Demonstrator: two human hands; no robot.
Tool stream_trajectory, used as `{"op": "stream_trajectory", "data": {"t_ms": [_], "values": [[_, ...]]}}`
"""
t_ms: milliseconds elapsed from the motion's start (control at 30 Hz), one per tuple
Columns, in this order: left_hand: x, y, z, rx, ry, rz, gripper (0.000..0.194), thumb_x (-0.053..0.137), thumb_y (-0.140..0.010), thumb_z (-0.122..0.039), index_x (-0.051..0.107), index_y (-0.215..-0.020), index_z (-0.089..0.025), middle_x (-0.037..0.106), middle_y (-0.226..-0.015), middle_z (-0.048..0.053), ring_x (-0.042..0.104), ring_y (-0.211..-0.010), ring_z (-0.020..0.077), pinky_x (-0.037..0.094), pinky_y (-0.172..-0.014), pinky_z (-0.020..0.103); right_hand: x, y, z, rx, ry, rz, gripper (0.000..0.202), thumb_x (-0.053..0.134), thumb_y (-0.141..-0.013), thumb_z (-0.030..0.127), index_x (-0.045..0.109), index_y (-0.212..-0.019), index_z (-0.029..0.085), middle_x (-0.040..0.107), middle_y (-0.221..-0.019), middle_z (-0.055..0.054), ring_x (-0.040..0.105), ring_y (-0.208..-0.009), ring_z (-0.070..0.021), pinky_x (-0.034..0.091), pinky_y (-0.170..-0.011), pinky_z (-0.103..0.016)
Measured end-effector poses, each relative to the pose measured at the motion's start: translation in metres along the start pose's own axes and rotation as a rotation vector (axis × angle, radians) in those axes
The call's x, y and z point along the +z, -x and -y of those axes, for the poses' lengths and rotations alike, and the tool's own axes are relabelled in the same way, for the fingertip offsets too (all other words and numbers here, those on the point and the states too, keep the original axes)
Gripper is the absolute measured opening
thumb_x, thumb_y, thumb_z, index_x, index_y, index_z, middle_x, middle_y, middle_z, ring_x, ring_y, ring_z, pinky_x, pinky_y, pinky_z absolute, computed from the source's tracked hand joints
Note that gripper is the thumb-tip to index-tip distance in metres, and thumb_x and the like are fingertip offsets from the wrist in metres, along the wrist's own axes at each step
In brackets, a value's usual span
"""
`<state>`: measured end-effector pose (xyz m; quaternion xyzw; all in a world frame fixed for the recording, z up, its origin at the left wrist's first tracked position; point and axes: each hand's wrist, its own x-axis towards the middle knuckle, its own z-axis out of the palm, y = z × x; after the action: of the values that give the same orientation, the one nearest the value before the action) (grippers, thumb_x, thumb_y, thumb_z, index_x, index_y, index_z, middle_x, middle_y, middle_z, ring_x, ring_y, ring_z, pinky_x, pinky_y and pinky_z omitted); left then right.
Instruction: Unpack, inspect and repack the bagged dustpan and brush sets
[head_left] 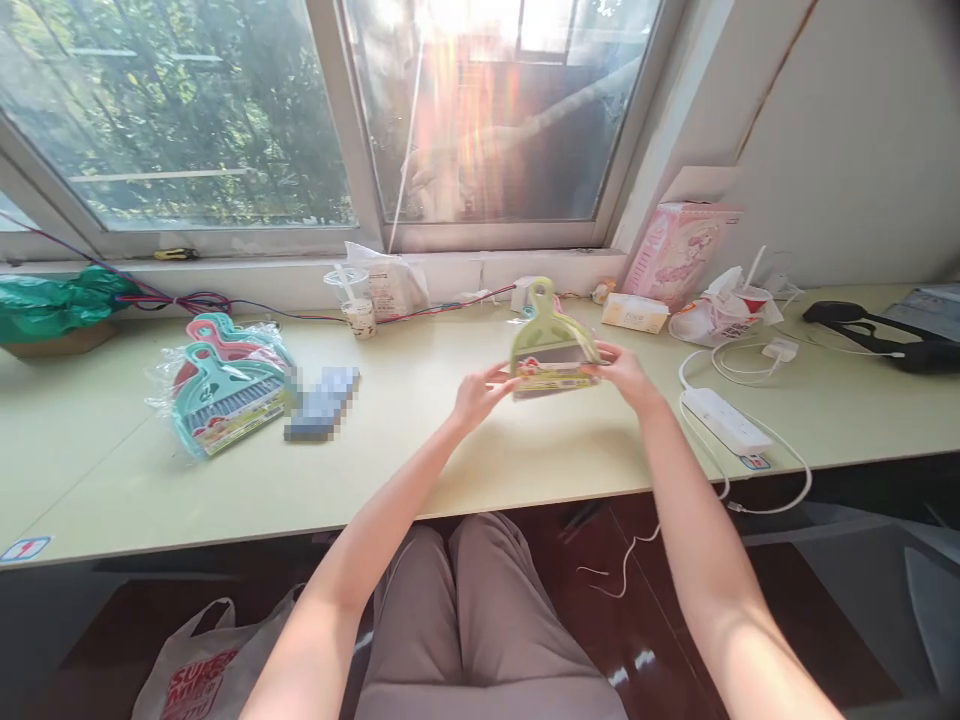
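Dustpan of pale green plastic (546, 325) stands handle-up at the pale yellow tabletop (562, 460), its side edges pinched between the partly curled fingers of the left hand (478, 397) and right hand (628, 375). Light, level pressure from both sides should steady it without creasing the printed card label (551, 380).

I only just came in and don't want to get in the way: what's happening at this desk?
Someone seated has both hands, left and right, on a green dustpan-and-brush set, one at each side. More sets, teal and pink, lie in clear plastic to the left. A drink cup stands near the window.
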<state>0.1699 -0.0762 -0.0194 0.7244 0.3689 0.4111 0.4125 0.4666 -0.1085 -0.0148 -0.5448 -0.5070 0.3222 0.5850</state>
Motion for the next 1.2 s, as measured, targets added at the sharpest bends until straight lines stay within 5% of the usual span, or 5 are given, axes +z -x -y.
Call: {"op": "stream_trajectory", "data": {"t_ms": [167,333,433,733,1200], "values": [[-0.058,0.020,-0.007,-0.072,-0.755,-0.265,0.080,0.071,-0.086,-0.047,0.041,-0.154,-0.017,0.036,-0.162,0.018,0.031,-0.151,0.0342,0.024,-0.123,0.051,-0.066,-0.008,-0.055,0.227,0.151,-0.218,0.060,0.093,-0.051,0.036,0.072,-0.103,0.015,0.074,-0.098,-0.012,0.065,-0.087,-0.0258,0.050,-0.073,-0.037],[-0.190,0.084,0.017,-0.510,-1.047,-0.617,0.094,0.061,-0.086,-0.059,0.029,-0.157,-0.007,0.046,-0.152,0.027,0.039,-0.143,0.0418,0.032,-0.115,0.056,-0.043,-0.041,-0.073,0.098,0.594,-0.392,0.045,0.078,-0.077,0.039,0.070,-0.112,0.013,0.068,-0.114,-0.019,0.058,-0.097,-0.0252,0.041,-0.091,-0.040],[-0.233,0.113,0.035,-0.671,-1.048,-0.589,0.096,0.054,-0.088,-0.063,0.026,-0.157,-0.003,0.049,-0.148,0.030,0.042,-0.140,0.0441,0.033,-0.113,0.059,-0.024,-0.060,-0.078,0.048,0.730,-0.452,0.043,0.073,-0.083,0.034,0.068,-0.120,0.012,0.055,-0.133,-0.024,0.045,-0.121,-0.0285,0.032,-0.101,-0.042],[-0.221,0.089,0.060,-0.668,-1.075,-0.398,0.108,0.072,-0.076,-0.055,0.023,-0.156,-0.002,0.049,-0.144,0.032,0.045,-0.137,0.0446,0.040,-0.109,0.049,-0.018,-0.073,-0.101,0.120,0.762,-0.473,0.040,0.073,-0.083,0.021,0.065,-0.122,0.015,0.053,-0.126,-0.022,0.037,-0.126,-0.0266,0.023,-0.106,-0.039],[-0.218,0.018,0.099,-0.345,-0.776,-0.779,0.086,0.084,-0.065,-0.026,0.033,-0.133,-0.016,0.057,-0.122,0.018,0.056,-0.122,0.0357,0.043,-0.104,0.048,-0.017,-0.069,-0.098,0.194,0.730,-0.456,0.051,0.070,-0.081,0.036,0.061,-0.129,0.021,0.051,-0.132,-0.017,0.036,-0.122,-0.0276,0.030,-0.101,-0.037]]}}
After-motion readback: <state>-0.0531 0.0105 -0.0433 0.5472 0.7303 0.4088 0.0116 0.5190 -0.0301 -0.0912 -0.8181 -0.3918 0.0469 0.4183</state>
